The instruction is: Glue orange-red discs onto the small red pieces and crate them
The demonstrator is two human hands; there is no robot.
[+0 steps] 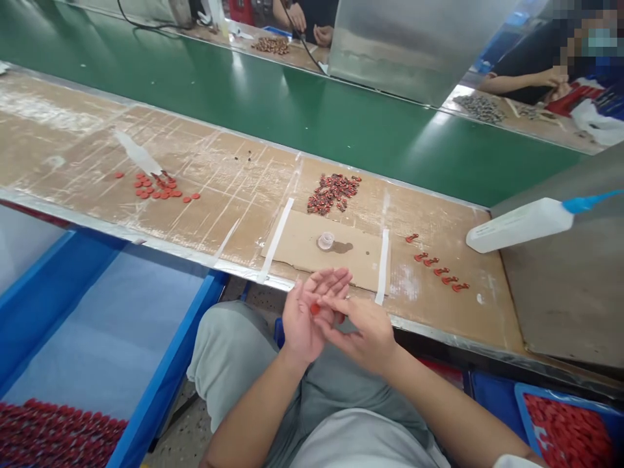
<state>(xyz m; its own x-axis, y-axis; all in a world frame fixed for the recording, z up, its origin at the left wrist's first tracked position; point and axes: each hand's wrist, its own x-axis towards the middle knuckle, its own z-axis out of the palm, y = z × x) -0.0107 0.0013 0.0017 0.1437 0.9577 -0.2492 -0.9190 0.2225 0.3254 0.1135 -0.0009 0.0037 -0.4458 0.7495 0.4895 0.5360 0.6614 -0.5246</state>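
Note:
My left hand (pixel 305 318) is palm up above my lap, its fingers stretched out towards the table. Over that palm, my right hand (pixel 363 328) pinches a small red disc (pixel 315 309) between thumb and forefinger. A bit of red also shows between the two hands, mostly hidden by my right fingers. Just beyond them, a small clear cup (pixel 326 241) stands on a taped cardboard sheet (pixel 297 244), beside a dark wet stain. Behind the sheet lies a pile of small red-and-dark parts (pixel 334 194).
Several red pieces with dark tops (pixel 441 272) stand in a row by a white bottle with a blue nozzle (pixel 521 224). Loose red discs (pixel 156 188) lie left. Blue trays (pixel 160 364) of red parts flank me. Beyond the green belt (pixel 195 78), other people's hands work.

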